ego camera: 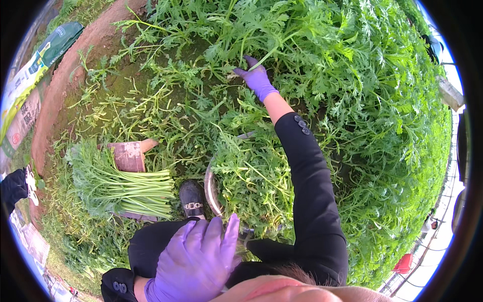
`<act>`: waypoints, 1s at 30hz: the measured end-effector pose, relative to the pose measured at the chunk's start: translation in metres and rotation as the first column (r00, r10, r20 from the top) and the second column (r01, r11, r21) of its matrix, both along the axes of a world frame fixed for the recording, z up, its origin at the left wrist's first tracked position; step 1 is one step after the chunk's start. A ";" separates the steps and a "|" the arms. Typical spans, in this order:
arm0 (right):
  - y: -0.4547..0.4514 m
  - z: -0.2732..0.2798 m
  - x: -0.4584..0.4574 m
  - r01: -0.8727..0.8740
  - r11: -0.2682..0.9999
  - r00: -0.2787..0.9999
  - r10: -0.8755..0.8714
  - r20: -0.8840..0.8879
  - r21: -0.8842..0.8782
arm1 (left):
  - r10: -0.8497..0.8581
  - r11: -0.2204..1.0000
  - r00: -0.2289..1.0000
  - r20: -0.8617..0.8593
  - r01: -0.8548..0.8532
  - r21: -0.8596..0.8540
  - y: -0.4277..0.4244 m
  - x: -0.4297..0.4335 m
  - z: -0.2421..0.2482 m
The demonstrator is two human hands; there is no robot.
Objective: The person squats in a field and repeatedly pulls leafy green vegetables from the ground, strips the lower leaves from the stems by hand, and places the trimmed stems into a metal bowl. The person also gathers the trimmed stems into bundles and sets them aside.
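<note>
My right hand (257, 79), in a purple glove, reaches into the edge of the standing leafy greens (309, 60). A single green stem (275, 49) slants up from between its thumb and fingers, which seem closed on it; the fingertips are partly lost among leaves. Close to the camera, my left hand (196, 256), gloved too, shows its back with fingers extended and holds nothing. Beyond it stands a metal basin (211, 185), its rim partly covered by loose leafy greens (253, 177). An aligned bundle of cut greens (143, 190) lies left of my shoe, stems pointing right.
Under the bundle shows a worn reddish-brown board (129, 156). My black shoe (191, 196) sits between bundle and basin. Trimmed stems and leaves (136, 109) litter the soil. Printed sacks (41, 64) lie past the earth ridge; another person's foot (31, 185) shows at far left, a red container (403, 263) at right.
</note>
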State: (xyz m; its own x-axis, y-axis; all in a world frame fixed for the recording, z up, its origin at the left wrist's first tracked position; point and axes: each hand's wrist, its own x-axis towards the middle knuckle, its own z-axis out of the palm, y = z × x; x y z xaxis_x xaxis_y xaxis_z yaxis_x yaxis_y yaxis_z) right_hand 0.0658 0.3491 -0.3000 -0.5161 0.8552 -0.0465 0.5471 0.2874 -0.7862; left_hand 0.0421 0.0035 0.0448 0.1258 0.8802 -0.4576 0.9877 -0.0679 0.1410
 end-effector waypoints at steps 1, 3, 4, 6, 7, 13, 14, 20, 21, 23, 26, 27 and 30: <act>0.004 -0.001 -0.012 0.086 0.995 0.981 -0.078 0.178 -0.041 | -0.004 1.000 1.000 0.001 0.004 0.003 -0.001 0.000 -0.001; 0.013 0.000 -0.017 0.088 0.974 0.891 0.016 0.454 -0.207 | 0.010 0.999 1.000 0.010 -0.009 -0.047 -0.002 -0.001 -0.001; 0.018 0.004 -0.011 -0.007 0.963 0.904 0.121 0.411 -0.269 | 0.028 0.995 0.999 0.020 -0.026 -0.096 -0.003 -0.003 0.000; 0.020 0.010 0.017 -0.068 0.968 0.903 0.163 0.398 -0.242 | 0.045 0.991 0.999 0.025 -0.042 -0.128 -0.004 -0.006 0.001; 0.018 0.013 0.035 0.011 0.995 0.950 0.020 0.313 -0.098 | 0.037 0.993 0.999 0.016 -0.035 -0.114 -0.003 -0.008 0.001; 0.048 -0.011 0.048 0.254 0.959 0.952 -0.225 -0.208 0.123 | -0.016 0.999 0.999 0.028 0.017 -0.040 0.001 -0.008 -0.008; 0.057 -0.019 0.032 0.250 0.963 0.968 -0.244 -0.061 0.098 | -0.017 0.999 0.999 0.038 0.018 -0.043 0.001 -0.007 -0.009; 0.081 -0.016 0.015 0.285 0.917 0.899 -0.155 0.410 -0.278 | -0.006 1.000 1.000 0.005 0.006 -0.026 -0.005 -0.012 -0.013; 0.079 -0.009 0.022 0.293 0.906 0.906 -0.161 0.392 -0.304 | -0.019 1.000 1.000 0.003 0.019 -0.021 -0.006 -0.014 -0.013; 0.073 0.004 0.035 0.303 0.915 0.949 -0.263 0.173 -0.268 | -0.048 0.999 0.999 -0.009 0.048 -0.002 -0.006 -0.015 -0.013; 0.064 0.005 0.023 0.153 0.887 0.976 -0.205 -0.076 -0.437 | 0.036 0.999 0.999 0.023 -0.036 -0.001 -0.005 -0.015 -0.014; 0.063 0.000 0.007 0.198 0.927 0.979 -0.205 0.010 -0.318 | 0.007 1.000 1.000 0.016 -0.007 0.026 -0.004 -0.014 -0.015; 0.066 -0.016 -0.035 0.210 0.972 0.966 -0.223 -0.134 -0.104 | -0.050 0.996 0.999 -0.012 0.051 0.071 -0.003 -0.015 -0.017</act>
